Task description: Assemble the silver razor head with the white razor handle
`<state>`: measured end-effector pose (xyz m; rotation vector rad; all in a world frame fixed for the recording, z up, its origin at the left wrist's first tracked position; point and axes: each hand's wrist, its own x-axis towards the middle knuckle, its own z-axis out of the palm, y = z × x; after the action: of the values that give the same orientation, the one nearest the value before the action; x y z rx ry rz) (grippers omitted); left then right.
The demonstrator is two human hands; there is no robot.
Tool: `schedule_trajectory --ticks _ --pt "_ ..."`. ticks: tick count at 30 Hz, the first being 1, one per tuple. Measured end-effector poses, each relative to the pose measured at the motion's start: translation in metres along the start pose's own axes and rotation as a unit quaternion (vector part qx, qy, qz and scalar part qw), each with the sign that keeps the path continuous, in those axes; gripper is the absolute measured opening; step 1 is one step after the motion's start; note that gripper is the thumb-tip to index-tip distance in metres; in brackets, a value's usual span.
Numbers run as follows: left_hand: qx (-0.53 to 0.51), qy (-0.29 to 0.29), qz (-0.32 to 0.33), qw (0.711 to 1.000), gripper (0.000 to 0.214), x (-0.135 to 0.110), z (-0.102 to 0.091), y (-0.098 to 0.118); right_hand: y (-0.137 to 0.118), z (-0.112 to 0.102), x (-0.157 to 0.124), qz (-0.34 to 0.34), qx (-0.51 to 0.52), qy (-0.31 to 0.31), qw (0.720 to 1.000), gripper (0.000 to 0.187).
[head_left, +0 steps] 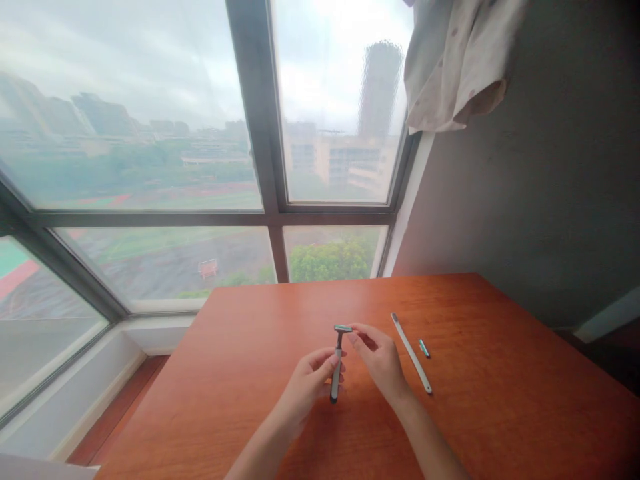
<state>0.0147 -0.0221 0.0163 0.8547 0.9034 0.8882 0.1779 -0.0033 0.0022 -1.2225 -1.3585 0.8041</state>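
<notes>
My left hand (316, 379) is closed around the grey and black handle of a razor (337, 373), which stands nearly upright with its head at the top. At the right end of that head, the thumb and fingertips of my right hand (376, 352) are pinched together, touching the razor head. Right of my right hand, a white toothbrush (412, 355) lies slantwise on the wooden table. A small razor cartridge (424, 348) with a green strip lies just beyond it.
The reddish-brown table (240, 373) reaches to large windows (273, 217) in dark frames. A dark wall (520, 200) stands on the right, and a light shirt (455, 73) hangs at the upper right. Wooden floor (120, 407) shows at the lower left.
</notes>
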Motion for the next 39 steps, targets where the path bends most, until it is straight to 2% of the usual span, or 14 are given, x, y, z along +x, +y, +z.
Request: schedule_trajectory --ticks 4,7,10,15,20,23,25,27,31,34,39 --pt "-0.008 0.043 0.013 0.999 0.043 0.002 -0.004 -0.001 -0.005 0.005 -0.003 -0.004 -0.046 -0.012 0.999 0.032" --pt "-0.011 0.035 0.019 0.999 0.045 0.005 -0.007 -0.002 -0.011 0.012 -0.007 -0.015 -0.063 -0.068 0.996 0.031" --pt "-0.026 0.019 0.032 0.999 0.048 0.006 -0.007 -0.002 -0.012 0.018 -0.011 -0.016 -0.031 -0.121 0.992 0.033" --pt "-0.045 -0.001 0.051 0.998 0.046 0.005 -0.004 0.0 -0.006 0.022 -0.011 0.015 0.037 -0.136 0.99 0.038" --pt "-0.002 0.005 0.074 0.997 0.05 0.009 -0.006 -0.001 -0.008 0.019 -0.009 0.02 0.035 -0.148 0.988 0.035" --pt "0.069 0.054 0.108 0.99 0.05 0.014 -0.01 -0.007 -0.006 0.005 -0.003 0.013 -0.048 -0.122 0.991 0.028" --pt "0.115 0.083 0.123 0.982 0.051 0.017 -0.014 -0.012 0.001 -0.011 0.004 0.0 -0.151 -0.039 0.988 0.024" --pt "0.149 0.085 0.129 0.977 0.052 0.02 -0.018 -0.017 0.012 -0.03 0.011 0.011 -0.248 0.007 0.969 0.021" --pt "0.2 0.069 0.143 0.967 0.046 0.022 -0.023 -0.027 0.031 -0.065 0.019 0.079 -0.377 0.046 0.922 0.022" --pt "0.245 0.048 0.162 0.955 0.037 0.021 -0.023 -0.029 0.035 -0.077 0.02 0.141 -0.455 0.01 0.879 0.019" --pt "0.286 0.034 0.184 0.94 0.03 0.017 -0.019 -0.026 0.024 -0.077 0.021 0.241 -0.524 -0.05 0.815 0.021"
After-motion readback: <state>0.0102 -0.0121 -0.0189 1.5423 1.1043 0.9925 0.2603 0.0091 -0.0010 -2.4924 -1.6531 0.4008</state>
